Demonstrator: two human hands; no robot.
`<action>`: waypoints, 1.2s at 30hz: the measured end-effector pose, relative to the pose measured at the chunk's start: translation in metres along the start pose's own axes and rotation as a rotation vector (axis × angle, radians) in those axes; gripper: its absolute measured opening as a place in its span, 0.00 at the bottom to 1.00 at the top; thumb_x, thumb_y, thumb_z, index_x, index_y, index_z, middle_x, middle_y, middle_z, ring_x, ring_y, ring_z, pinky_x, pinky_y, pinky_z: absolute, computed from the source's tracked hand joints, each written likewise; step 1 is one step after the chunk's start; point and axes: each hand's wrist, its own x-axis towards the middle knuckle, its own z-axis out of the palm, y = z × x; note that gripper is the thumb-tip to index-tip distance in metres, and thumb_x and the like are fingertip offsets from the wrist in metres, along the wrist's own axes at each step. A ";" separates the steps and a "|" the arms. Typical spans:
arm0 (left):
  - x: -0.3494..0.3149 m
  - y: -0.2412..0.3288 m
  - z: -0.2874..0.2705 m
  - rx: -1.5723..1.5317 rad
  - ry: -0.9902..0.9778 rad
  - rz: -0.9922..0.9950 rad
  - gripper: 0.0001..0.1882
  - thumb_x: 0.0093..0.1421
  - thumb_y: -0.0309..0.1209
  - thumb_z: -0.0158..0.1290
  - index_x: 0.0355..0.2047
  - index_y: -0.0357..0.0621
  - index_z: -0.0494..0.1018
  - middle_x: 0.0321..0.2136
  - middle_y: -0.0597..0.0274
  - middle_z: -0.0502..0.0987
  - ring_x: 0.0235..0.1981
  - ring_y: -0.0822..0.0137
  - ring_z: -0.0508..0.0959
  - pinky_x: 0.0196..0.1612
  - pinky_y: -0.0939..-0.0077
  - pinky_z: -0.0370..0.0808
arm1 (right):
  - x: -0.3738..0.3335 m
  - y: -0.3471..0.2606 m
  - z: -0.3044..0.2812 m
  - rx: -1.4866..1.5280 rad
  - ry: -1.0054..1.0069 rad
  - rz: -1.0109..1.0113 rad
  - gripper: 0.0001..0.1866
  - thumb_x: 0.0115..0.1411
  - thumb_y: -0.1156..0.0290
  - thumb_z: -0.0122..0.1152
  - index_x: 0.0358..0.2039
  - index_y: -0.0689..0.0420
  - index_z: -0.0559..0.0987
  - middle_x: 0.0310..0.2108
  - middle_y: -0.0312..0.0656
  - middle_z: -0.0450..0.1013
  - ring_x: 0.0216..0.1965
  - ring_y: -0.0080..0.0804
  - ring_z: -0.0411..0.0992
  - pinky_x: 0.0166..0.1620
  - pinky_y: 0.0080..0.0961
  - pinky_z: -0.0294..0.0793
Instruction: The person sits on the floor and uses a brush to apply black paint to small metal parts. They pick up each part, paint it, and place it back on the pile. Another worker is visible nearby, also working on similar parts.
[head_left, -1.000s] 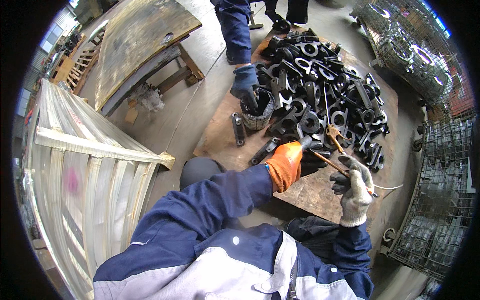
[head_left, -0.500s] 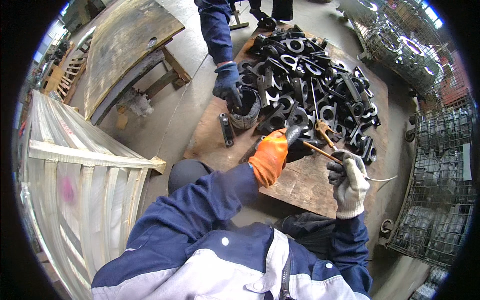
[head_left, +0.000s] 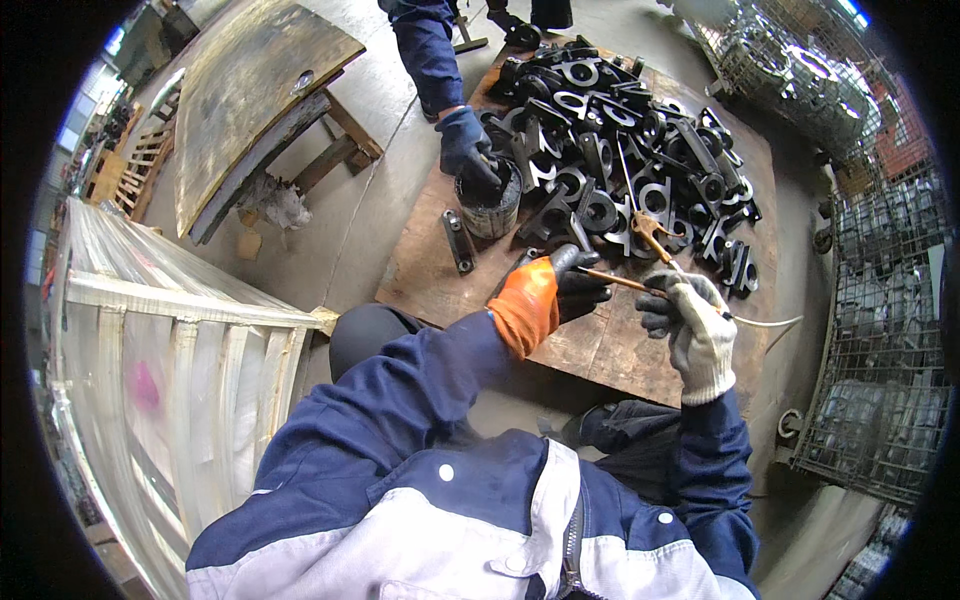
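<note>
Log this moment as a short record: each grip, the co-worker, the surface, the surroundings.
Right grip: pale glove, closed on a thin brown stick
Left grip: orange glove, dark fingers, near the stick's end; contents unclear
Co-worker's hand: blue glove, at the bucket's mouth
Surface: wooden board, heaped with dark metal parts
Surroundings: wire cages right, wooden crate left

Grey floor (head_left: pixel 350 225) surrounds the board (head_left: pixel 625 345). Off its left edge stand a wooden table (head_left: pixel 265 90) and pale slatted crate (head_left: pixel 185 298); off its right edge, wire cages (head_left: pixel 880 310). Bright windows (head_left: pixel 76 122) show beyond the table.
</note>
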 end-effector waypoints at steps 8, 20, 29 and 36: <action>-0.026 0.020 0.001 -0.112 -0.069 -0.017 0.27 0.68 0.49 0.43 0.53 0.38 0.73 0.50 0.44 0.76 0.53 0.48 0.75 0.60 0.53 0.68 | 0.003 -0.002 0.004 0.203 0.154 0.040 0.20 0.70 0.57 0.45 0.43 0.62 0.75 0.30 0.48 0.77 0.20 0.23 0.71 0.20 0.13 0.65; -0.015 0.005 -0.024 0.249 0.169 -0.008 0.30 0.66 0.53 0.45 0.51 0.36 0.73 0.45 0.48 0.79 0.42 0.52 0.81 0.48 0.61 0.79 | 0.008 0.016 0.003 -0.106 0.067 -0.075 0.16 0.66 0.62 0.55 0.48 0.60 0.76 0.34 0.44 0.79 0.27 0.25 0.78 0.24 0.17 0.76; -0.008 0.009 -0.068 1.663 0.417 0.872 0.11 0.67 0.31 0.45 0.33 0.43 0.77 0.19 0.64 0.73 0.19 0.68 0.71 0.28 0.73 0.72 | 0.035 0.027 -0.004 -0.389 0.034 0.010 0.17 0.70 0.55 0.47 0.42 0.56 0.76 0.29 0.37 0.76 0.27 0.20 0.75 0.25 0.22 0.73; 0.001 0.007 -0.045 0.477 0.135 0.140 0.27 0.68 0.51 0.45 0.42 0.35 0.75 0.33 0.52 0.82 0.29 0.53 0.83 0.35 0.65 0.80 | 0.023 0.012 0.001 0.046 0.105 0.113 0.19 0.68 0.56 0.48 0.40 0.59 0.80 0.27 0.43 0.79 0.16 0.22 0.74 0.14 0.13 0.65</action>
